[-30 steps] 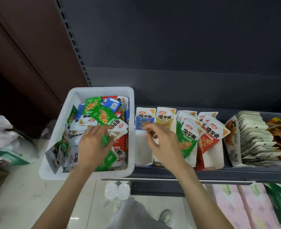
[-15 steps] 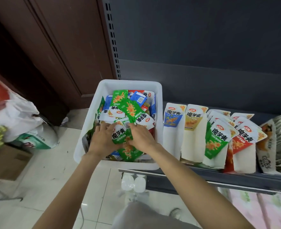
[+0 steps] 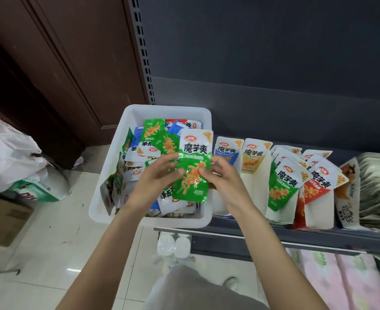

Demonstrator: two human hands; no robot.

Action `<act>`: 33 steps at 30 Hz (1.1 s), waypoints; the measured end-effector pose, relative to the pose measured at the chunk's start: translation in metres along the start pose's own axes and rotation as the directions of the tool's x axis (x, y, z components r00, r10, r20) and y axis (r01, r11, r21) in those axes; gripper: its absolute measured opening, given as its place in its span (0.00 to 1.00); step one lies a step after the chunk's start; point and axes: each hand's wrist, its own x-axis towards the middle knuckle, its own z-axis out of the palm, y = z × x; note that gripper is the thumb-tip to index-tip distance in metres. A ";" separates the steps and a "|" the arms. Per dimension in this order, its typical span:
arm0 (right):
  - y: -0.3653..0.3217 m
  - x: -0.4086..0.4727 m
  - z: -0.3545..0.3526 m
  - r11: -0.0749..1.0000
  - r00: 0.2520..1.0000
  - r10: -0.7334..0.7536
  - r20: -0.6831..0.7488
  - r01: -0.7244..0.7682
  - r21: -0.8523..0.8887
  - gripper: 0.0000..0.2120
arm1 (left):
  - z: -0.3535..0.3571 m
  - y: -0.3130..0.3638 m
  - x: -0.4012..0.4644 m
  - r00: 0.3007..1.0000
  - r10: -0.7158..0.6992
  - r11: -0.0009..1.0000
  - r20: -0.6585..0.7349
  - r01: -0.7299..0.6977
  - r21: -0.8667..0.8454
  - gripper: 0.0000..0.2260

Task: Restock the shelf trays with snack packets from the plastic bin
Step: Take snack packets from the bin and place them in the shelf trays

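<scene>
A white plastic bin (image 3: 108, 186) sits at the shelf's left end, full of green, blue and red snack packets. Above it both hands hold a green-and-white snack packet (image 3: 193, 153) upright. My left hand (image 3: 155, 180) grips its left edge and my right hand (image 3: 222, 177) grips its right edge. To the right stand white shelf trays (image 3: 253, 189) with blue, yellow, green and red packets in rows; the green packets (image 3: 284, 182) lean in the third tray.
A dark shelf edge (image 3: 274, 233) runs below the trays. Beige packets (image 3: 376, 182) fill the far right. Bags and a cardboard box (image 3: 3, 218) sit on the tiled floor at left. Pink packs (image 3: 341, 283) lie on the lower shelf.
My right hand came from the shelf trays to the bin, and both hands lifted a green packet up out of the pile. The camera view shifted left.
</scene>
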 end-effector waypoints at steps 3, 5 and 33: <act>-0.005 -0.018 -0.029 0.998 0.994 -0.039 -0.104 0.043 0.034 0.14 | 0.025 0.010 0.003 0.985 0.120 0.981 0.122 -0.137 0.141 0.19; -0.007 -0.030 -0.052 0.992 0.966 -0.123 -0.228 0.117 -0.039 0.11 | 0.045 0.010 0.007 0.958 0.177 0.951 0.226 -0.226 0.213 0.20; 0.055 -0.050 -0.162 0.776 0.648 -0.387 -0.656 -0.156 -0.611 0.16 | 0.193 -0.041 0.064 0.851 0.481 0.576 0.213 -0.489 0.655 0.10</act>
